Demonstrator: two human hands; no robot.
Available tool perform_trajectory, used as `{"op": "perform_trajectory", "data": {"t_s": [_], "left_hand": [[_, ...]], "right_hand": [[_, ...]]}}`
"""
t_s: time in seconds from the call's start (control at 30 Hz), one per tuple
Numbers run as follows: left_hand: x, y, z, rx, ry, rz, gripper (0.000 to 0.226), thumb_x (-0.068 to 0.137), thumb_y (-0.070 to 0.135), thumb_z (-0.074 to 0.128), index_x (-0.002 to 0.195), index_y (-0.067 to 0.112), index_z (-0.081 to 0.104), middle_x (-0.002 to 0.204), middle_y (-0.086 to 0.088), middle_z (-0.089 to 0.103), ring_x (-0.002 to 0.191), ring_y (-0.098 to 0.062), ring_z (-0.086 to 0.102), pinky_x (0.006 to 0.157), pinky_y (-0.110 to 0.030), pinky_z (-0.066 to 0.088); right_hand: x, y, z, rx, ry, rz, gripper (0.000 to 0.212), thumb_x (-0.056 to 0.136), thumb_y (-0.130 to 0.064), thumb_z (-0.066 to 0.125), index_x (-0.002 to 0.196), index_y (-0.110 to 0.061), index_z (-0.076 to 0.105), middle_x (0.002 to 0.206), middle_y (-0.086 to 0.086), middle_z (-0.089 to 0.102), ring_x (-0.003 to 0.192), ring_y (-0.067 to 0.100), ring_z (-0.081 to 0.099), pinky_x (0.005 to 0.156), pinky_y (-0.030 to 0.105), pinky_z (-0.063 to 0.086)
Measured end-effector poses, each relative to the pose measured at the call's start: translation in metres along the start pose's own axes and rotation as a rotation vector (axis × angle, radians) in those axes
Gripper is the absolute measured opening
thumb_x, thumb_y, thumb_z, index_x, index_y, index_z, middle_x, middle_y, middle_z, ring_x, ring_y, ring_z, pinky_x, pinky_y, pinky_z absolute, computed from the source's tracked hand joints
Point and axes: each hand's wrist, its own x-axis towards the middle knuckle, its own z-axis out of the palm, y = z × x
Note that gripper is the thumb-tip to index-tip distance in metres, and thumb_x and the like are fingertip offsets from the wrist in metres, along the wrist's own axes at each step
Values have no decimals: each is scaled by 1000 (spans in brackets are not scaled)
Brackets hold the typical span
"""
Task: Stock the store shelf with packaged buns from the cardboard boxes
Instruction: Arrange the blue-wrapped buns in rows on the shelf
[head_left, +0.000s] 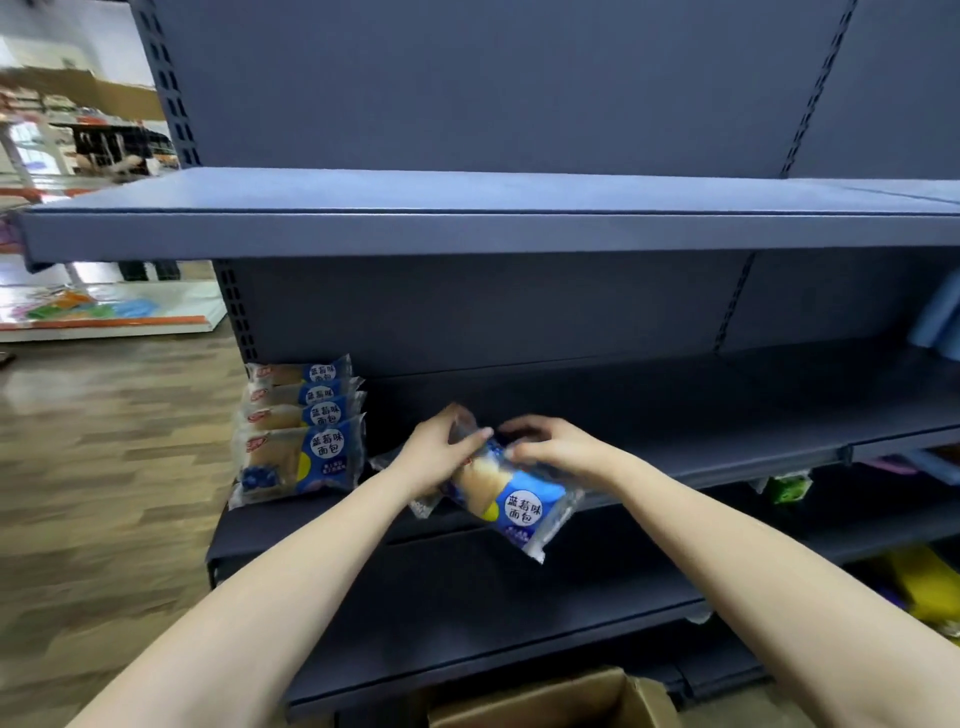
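Far to the left of the hands lies the brown wood-plank floor (104, 467). Just left of the left hand, a row of four blue-and-clear plastic bun packets (298, 462) stands on edge at the left end of the dark grey metal middle shelf (675, 415). They stand one behind another, the front one near the shelf's front lip and the rear one close to the back panel. A narrow strip of open shelf separates that row from the left hand (441, 452). This hand reaches forward on a straight bare forearm, its fingers and thumb curled round the crinkled clear end of the held bun packet (511, 501).

The held packet is blue with a round white label. It tilts down to the right over the shelf's front edge, between the two hands. A further strip of clear wrapper shows under the left wrist; whether it is another packet cannot be told.

The right hand (550, 447) comes in from the right with its wrist bent. Its fingers curl over the packet's upper edge, the fingertips almost meeting those of the left.

Beyond and right of the right hand, open shelf surface stretches to a pale blue roll (940, 317) at the far edge. Above the hands the top shelf board (467, 228) overhangs. Below the forearms run a lower shelf board (467, 597) and an open brown cardboard box (561, 701).
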Motion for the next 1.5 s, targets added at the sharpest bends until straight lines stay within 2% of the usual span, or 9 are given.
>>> {"op": "perform_trajectory", "data": {"t_s": [0.1,0.23,0.4,0.53,0.63,0.73,0.87,1.33,1.5], "left_hand": [[-5,-9,-3,73,47,-65,25,97,29,52,83,9,56,85,-14,64,82,-26,58,64,-28,32],[-7,-16,-11,50,223,-229,29,101,25,41,94,4,59,102,-24,63,98,-38,57,70,-31,33],[-9,-21,-21,145,321,-350,34,102,26,35,102,-1,56,110,-28,61,103,-42,55,72,-32,32],[-15,-25,-28,143,390,-420,39,103,27,31,109,-2,56,114,-27,60,106,-41,55,77,-34,36],[-26,-36,-38,136,418,-481,38,103,27,29,110,0,55,113,-24,61,104,-38,57,79,-35,40],[-40,-46,-51,95,457,-537,39,102,27,29,110,-1,56,114,-24,61,105,-39,57,78,-35,40],[-59,-57,-79,85,527,-548,37,101,28,31,113,3,55,118,-23,59,108,-39,55,82,-35,40],[-138,-106,-158,24,752,-687,40,98,41,24,81,18,52,84,-1,69,86,-32,63,86,-40,49],[-137,-116,-154,39,694,-697,42,93,46,23,81,19,53,89,-5,69,84,-33,63,86,-42,50]], "right_hand": [[0,-8,4,74,-51,12,27,91,-4,59,116,-13,54,90,3,63,71,15,65,65,28,53],[0,-17,20,-141,168,-138,18,91,-24,61,108,-18,63,89,-4,67,76,9,64,68,21,49],[-1,-19,43,-893,175,-470,62,79,-53,67,130,-22,53,128,-3,56,114,15,53,94,31,44],[6,-8,74,-1297,120,-599,89,75,-61,63,146,-16,33,143,4,45,128,25,43,112,48,22],[14,0,98,-1342,168,-608,95,73,-53,66,149,-14,25,142,9,44,123,31,47,108,54,26],[21,0,118,-1329,190,-676,94,61,-46,74,142,-11,39,123,10,58,102,32,59,88,47,46],[34,-11,139,-1301,240,-840,94,47,-46,79,130,-12,53,104,5,65,83,28,63,70,40,51],[64,-32,196,-1358,73,-845,85,65,-45,72,139,-14,44,118,9,60,98,33,59,80,48,47],[66,-26,188,-1364,100,-824,90,51,-49,78,130,-14,52,108,6,65,85,28,63,66,44,51]]}}
